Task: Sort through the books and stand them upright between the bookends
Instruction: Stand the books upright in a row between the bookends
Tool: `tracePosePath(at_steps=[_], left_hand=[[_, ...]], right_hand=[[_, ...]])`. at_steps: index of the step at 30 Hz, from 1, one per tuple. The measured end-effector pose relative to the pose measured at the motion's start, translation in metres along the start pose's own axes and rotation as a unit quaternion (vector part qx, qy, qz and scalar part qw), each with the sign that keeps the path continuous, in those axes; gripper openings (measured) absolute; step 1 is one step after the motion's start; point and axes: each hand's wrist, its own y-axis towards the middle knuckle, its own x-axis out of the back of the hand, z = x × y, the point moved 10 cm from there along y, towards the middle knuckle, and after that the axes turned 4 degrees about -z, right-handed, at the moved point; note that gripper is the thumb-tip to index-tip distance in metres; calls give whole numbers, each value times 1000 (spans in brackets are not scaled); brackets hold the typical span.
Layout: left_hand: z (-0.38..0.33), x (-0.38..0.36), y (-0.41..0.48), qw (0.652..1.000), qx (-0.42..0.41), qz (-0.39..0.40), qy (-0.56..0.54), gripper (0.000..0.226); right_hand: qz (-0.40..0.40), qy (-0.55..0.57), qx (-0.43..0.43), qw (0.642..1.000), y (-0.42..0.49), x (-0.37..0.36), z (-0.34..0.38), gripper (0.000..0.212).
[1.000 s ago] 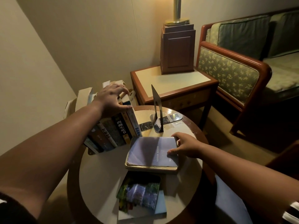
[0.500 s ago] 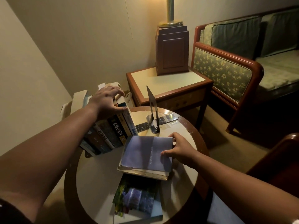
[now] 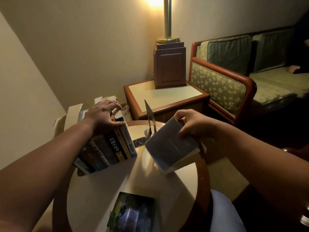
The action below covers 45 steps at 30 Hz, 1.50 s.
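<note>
Left hand [image 3: 104, 115] is pressing down on top of the row of books [image 3: 108, 148] — fingers curled over the upper edges, bracing them as they're leaning a bit. The row is standing at the far-left edge of the round tabletop [image 3: 100, 195], spines facing the camera. Right hand [image 3: 194, 123] is gripping the purple-grey book [image 3: 172, 146] by its far end, holding it tilted, w/ its near corner just over the tabletop — can't tell if it's touching. The book is hanging just right of the metal bookend [image 3: 150, 118], which is standing upright betw. the row and the held book. A dark picture-cover book [image 3: 132, 213] is lying flat near the tabletop's front edge, well apart from the bookend.
</note>
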Motion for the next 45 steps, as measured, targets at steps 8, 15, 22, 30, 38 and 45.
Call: tracePosePath(at_steps=[8, 15, 22, 30, 38, 45], left_hand=[[4, -3, 4, 1000, -1, 3, -2, 95], [2, -3, 3, 1000, 5, 2, -5, 96], [5, -4, 4, 1000, 1, 1, 9, 96], [2, -2, 3, 1000, -3, -9, 5, 96], [0, 0, 0, 1000, -5, -17, 2, 94], [-2, 2, 0, 1000, -8, -25, 0, 92]], right_hand=[[-33, -186, 49, 981, 21, 4, 23, 67], [-9, -278, 94, 956, 33, -15, 29, 67], [1, -296, 91, 951, 42, -14, 37, 60], [96, -338, 133, 927, 43, -40, 61, 58], [121, -362, 132, 915, 40, -62, 54, 65], [105, -362, 177, 909, 30, -67, 70, 48]])
